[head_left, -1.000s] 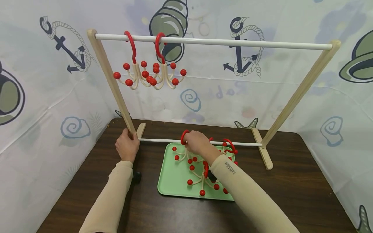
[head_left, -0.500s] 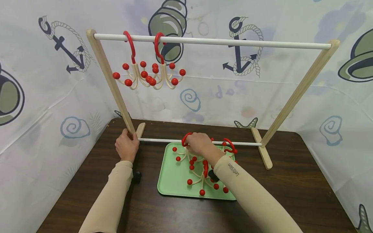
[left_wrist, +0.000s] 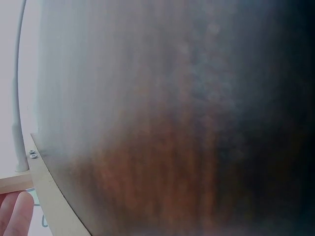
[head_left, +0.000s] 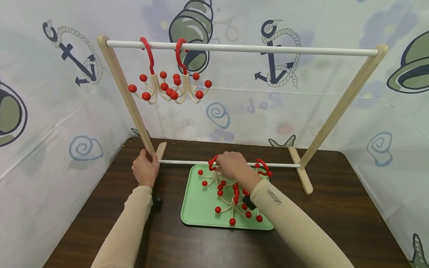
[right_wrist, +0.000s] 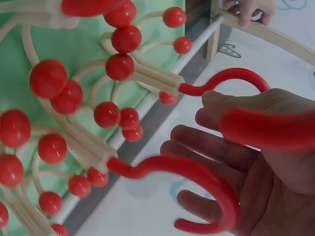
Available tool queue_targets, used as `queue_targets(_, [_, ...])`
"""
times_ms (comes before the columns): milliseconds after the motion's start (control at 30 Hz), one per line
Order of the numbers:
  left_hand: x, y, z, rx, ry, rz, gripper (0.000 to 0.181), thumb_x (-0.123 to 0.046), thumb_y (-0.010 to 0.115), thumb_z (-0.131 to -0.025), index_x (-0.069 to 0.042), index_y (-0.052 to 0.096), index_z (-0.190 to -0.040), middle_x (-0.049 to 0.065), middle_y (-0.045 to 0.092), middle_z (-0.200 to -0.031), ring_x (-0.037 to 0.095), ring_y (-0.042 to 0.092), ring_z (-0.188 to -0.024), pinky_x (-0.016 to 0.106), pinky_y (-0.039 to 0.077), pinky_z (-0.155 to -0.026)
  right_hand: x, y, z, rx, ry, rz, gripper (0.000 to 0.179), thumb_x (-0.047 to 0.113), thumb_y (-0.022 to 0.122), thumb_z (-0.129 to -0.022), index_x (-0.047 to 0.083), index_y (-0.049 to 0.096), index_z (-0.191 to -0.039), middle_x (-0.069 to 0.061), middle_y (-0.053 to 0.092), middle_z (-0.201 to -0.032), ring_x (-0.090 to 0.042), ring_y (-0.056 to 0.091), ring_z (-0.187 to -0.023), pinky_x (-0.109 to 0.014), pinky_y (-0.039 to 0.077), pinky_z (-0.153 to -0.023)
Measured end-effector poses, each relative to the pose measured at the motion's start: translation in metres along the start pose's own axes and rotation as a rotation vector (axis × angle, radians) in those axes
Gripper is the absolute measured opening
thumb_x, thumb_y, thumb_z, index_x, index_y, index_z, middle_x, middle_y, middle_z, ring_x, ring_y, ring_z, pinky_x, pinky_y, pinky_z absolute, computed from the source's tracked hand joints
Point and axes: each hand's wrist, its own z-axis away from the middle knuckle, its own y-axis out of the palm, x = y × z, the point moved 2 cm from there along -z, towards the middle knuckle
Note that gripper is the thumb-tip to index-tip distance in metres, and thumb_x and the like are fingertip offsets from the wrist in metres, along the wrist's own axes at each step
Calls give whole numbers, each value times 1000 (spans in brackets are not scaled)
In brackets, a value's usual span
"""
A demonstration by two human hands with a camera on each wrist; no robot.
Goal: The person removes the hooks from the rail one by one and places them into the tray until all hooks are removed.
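Observation:
In the head view my left hand (head_left: 145,168) holds the foot of the rack's left wooden post (head_left: 129,102); the left wrist view catches only its fingertips (left_wrist: 20,214) by the wood. My right hand (head_left: 233,165), above the green tray (head_left: 194,214), pinches the red hook (head_left: 212,162) of a hanger with beige curved arms tipped by red balls. Close up, thumb and forefinger meet at that hook (right_wrist: 231,76), while the other fingers extend loosely. More such hangers (head_left: 232,208) lie on the tray, partly hidden by my right arm.
Two matching hangers (head_left: 154,87) hang from the left part of the white top bar (head_left: 268,48). A white lower bar (head_left: 181,162) runs behind the tray. The right post (head_left: 342,108) stands on a wooden foot (head_left: 303,178) on the dark table (head_left: 187,247).
My right hand has shifted slightly to the right, and the pinched hook has tilted with it. The left hand stays on the post.

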Motion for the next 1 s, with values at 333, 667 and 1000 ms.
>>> queue_targets(333, [3,1,0,3,2,4,22,-23,66,-92,-2,64,-99,19,66,-81,42,62,-72,57,45,-65,0,-22,24,-71,-9,56,18,20,67,-92,20,73,-109,3,70,-88,-16,60,-67,-30,49,-59])
queue_targets(667, [3,2,0,5,-3,5,23,-23,65,-92,-2,64,-100,19,67,-82,41,62,-73,57,45,-65,4,-98,56,-410,-67,-2,26,8,64,-91,19,75,-111,2,74,-97,-17,65,-71,-32,48,-52])
queue_targets(1000, [3,1,0,0,-3,12,22,-23,65,-92,-2,65,-99,19,67,-82,41,62,-73,57,44,-64,12,-164,45,-835,-125,-282,36,24,66,-94,12,65,-127,-2,68,-115,-16,65,-96,-29,50,-76])
